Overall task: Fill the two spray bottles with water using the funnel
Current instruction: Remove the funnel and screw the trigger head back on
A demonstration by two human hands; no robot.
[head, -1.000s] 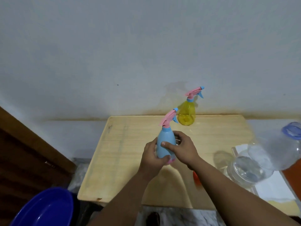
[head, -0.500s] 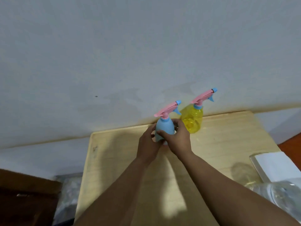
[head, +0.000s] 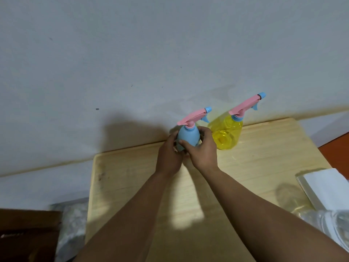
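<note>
Closest to the camera, two bare arms reached forward over a pale wooden table (head: 132, 186). At the near right edge lay something clear and shiny (head: 328, 224), maybe a plastic water bottle, but it was too blurry and cut off to be sure. Just past it sat a white stack of paper or cloth (head: 328, 188) at the right side of the table. On the near left, off the table, there was a dark brown wooden thing (head: 28, 233) and a crinkly grey bag (head: 73, 224) beside it. Farther along, near the back edge of the table, both hands met around the blue spray bottle (head: 188, 136). The left hand (head: 169, 157) wrapped its fingers round the left side of the bottle. The right hand (head: 203, 150) wrapped round the right side, with its thumb lying across the front of the blue body and its fingers curled behind. So both hands were closed tight on the same bottle. The bottle stood upright (its pink trigger top with a little blue tip pointed to the right). Its bottom was hidden by the hands, so it was hard to tell if it touched the table. Just beside it on the right stood the yellow spray bottle (head: 226, 133), see-through, with the same pink top, resting on the table by the back edge. Behind everything was a plain grey-white wall (head: 170, 53) with the hands' shadow on it.
</note>
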